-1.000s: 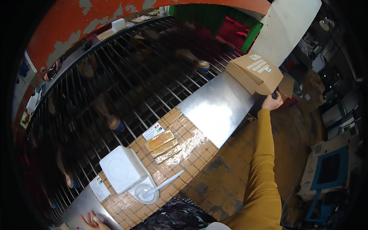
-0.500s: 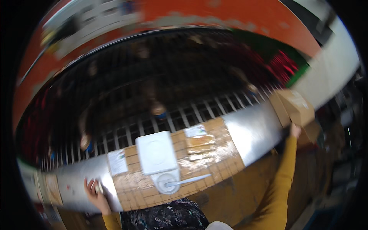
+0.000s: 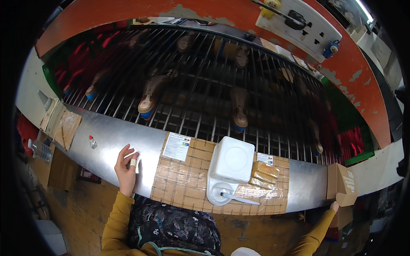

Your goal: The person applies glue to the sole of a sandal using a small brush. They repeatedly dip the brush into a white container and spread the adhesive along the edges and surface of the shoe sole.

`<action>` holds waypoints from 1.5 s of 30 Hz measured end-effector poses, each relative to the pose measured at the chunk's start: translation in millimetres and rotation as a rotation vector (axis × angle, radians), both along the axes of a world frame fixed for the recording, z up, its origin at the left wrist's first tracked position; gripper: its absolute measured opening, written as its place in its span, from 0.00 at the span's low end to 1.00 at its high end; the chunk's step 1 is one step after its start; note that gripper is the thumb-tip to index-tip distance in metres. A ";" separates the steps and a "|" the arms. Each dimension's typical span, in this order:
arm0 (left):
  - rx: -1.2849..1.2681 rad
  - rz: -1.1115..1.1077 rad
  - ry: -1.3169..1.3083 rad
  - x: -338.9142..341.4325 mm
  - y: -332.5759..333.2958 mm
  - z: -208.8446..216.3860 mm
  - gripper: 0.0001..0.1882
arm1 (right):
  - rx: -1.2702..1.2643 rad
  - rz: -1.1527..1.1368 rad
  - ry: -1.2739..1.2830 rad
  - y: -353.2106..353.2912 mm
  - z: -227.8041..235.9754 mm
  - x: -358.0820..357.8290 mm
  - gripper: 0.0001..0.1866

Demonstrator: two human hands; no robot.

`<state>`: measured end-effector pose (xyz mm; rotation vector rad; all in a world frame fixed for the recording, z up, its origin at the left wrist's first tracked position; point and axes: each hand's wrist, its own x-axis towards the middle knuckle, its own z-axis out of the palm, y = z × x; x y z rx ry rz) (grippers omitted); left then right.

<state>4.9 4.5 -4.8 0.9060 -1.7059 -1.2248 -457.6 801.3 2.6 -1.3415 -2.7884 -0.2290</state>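
Left hand (image 3: 126,170) (1): hovering over the metal counter (image 3: 112,128), curling fingers loosely, half open, holding nothing.
Right hand (image 3: 334,206) (1): reaching to the near edge of the cardboard box (image 3: 342,186); finger opening and grip, cannot tell.
Box location (1): resting at counter's right end.
White tub (image 3: 232,160) (1): standing between printed sheets (image 3: 176,146) (2).

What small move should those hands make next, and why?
Perhaps ease the right hand back from the cardboard box: that arm stretches far out to the side, while the left hand looks empty over the metal ledge. Whether the right grips anything is unclear.
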 end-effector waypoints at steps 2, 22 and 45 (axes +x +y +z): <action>-0.013 0.013 -0.002 15.6 5.8 5.1 0.22 | -0.064 0.033 0.031 7.2 -14.6 4.2 0.27; 1.057 -0.205 -0.833 336.5 100.4 -159.6 0.18 | -0.978 0.619 0.331 -153.2 -196.6 382.4 0.16; 0.856 -0.478 -0.707 129.2 -49.8 -59.6 0.17 | -1.062 0.977 -0.652 -481.9 -58.5 338.5 0.21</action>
